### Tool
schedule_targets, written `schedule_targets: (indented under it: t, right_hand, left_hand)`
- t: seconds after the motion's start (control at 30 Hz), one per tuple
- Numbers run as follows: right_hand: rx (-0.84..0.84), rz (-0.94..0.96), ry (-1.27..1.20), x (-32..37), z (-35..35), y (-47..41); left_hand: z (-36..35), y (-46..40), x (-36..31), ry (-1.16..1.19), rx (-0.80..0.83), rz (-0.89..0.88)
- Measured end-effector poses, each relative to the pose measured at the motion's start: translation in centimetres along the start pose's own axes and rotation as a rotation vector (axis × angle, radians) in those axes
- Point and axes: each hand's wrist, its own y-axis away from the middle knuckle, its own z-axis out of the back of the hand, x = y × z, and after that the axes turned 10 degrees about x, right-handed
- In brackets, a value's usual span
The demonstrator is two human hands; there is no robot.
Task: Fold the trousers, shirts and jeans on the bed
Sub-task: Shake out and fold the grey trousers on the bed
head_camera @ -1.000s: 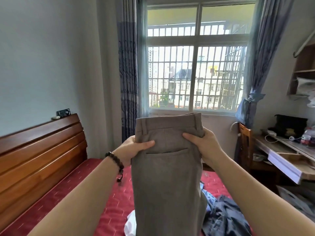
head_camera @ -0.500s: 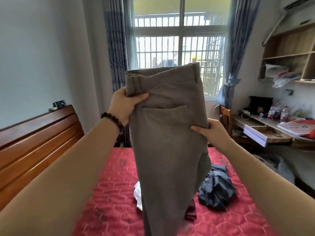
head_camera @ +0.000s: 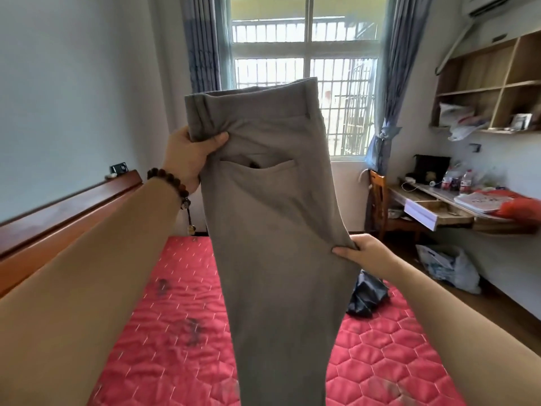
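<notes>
The grey trousers (head_camera: 272,230) hang upright in mid-air at the centre of the view, held above the red quilted bed (head_camera: 181,341). Their waistband is at the top, a back pocket slit shows just below it, and the legs drop straight down together past the bottom edge at 6 o'clock.

The left hand (head_camera: 188,155), at about 10 o'clock from the trousers' middle, has its grip closed on the waistband's left corner, thumb across the front of the cloth and fingers behind. A dark beaded bracelet (head_camera: 169,181) sits on that wrist with a small tassel hanging. The right hand (head_camera: 369,253), at about 3 o'clock and lower, pinches the right edge of the trousers near the seat, thumb on the front, its grip closed on the fabric.

Behind the trousers at about 4 o'clock a dark blue garment (head_camera: 369,294) lies crumpled on the bed. A wooden headboard (head_camera: 58,218) runs along the bed at 9 o'clock. At 12 o'clock is a barred window (head_camera: 304,54) with blue-grey curtains (head_camera: 202,45) on both sides. At 3 o'clock stand a wooden chair (head_camera: 379,197) and a cluttered table (head_camera: 456,206), with wall shelves (head_camera: 491,89) above and a plastic bag (head_camera: 450,265) on the floor.
</notes>
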Motion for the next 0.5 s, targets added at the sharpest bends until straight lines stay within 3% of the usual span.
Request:
schedule_targets:
  t: [0.13, 0.27, 0.37, 0.43, 0.5]
  right_hand:
    - [0.118, 0.057, -0.251, 6.4, 0.7, 0.8]
    - [-0.189, 0.204, -0.483, 13.0, 0.6, 0.2]
    - [-0.251, 0.271, -0.617, 14.1, -0.3, 1.2]
    - [-0.24, 0.275, -0.681, 13.8, -1.0, 2.0]
    - [-0.232, 0.267, -0.679, 13.4, -1.6, 2.7]
  left_hand:
    - [-1.5, 2.6, 0.4, 0.019, 0.028, 0.054]
    - [-3.5, 5.0, 1.6, -0.062, 0.086, 0.092]
    - [-2.4, 7.1, 1.5, 0.04, 0.04, 0.063]
    - [-1.6, 9.6, 2.6, 0.069, 0.146, 0.13]
    - [-1.6, 12.5, 4.1, -0.036, 0.296, 0.305]
